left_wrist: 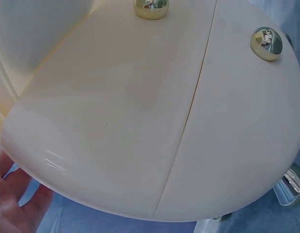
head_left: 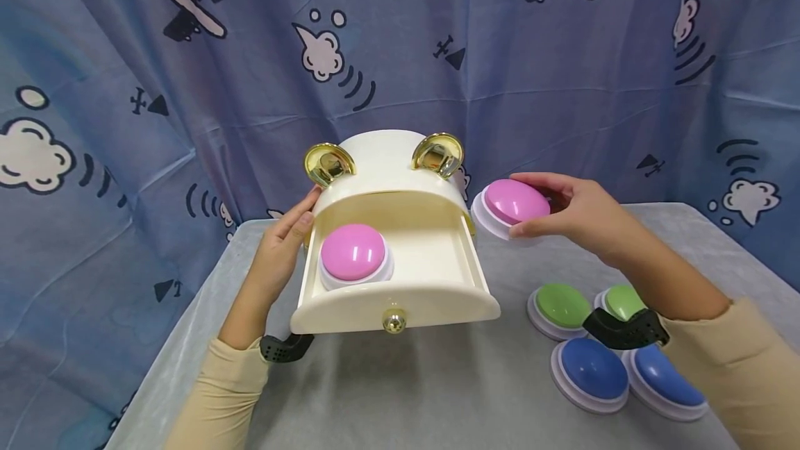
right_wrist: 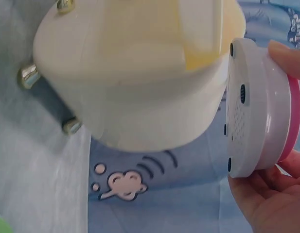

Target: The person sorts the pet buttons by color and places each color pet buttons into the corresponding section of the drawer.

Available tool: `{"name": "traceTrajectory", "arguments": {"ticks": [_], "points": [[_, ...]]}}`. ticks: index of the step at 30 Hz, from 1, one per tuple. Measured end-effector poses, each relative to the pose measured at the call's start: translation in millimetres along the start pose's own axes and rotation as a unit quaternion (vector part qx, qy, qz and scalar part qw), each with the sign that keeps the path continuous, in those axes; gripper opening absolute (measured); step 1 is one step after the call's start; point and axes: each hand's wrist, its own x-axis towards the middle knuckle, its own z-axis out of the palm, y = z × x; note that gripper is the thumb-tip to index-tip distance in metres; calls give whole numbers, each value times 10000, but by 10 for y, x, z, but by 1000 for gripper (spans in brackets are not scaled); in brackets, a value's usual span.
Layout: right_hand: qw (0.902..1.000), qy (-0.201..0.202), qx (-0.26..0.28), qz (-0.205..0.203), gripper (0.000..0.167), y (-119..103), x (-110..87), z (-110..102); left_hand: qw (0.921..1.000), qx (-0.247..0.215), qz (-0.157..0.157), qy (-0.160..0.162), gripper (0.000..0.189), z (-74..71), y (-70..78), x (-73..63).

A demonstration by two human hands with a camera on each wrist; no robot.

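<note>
Left of the white cabinet (head_left: 384, 158), the left hand (head_left: 275, 255) touches its side, fingers loose and extended. At the cabinet's front, the drawer (head_left: 440, 307) stands out, with 1 pink button (head_left: 353, 253) inside at its left. Just right of the cabinet, a 2nd pink button (head_left: 515, 201), tilted, is pinched between the thumb and fingers of the right hand (head_left: 578, 214). Farther right of the cabinet, 2 green buttons (head_left: 564, 305) and 2 blue buttons (head_left: 594, 368) lie on the gray table (head_left: 431, 394), the blue pair nearer the person.
</note>
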Motion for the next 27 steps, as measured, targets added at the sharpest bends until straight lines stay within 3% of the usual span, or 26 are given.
{"name": "traceTrajectory", "arguments": {"ticks": [14,27], "points": [[9978,-179,505,-392,81,-338,-197,105,10000,4,-41,23,47,3,1,5],[9937,-368,386,-988,80,-560,-197,348,10000,-39,9,2,47,12,4,11]]}}
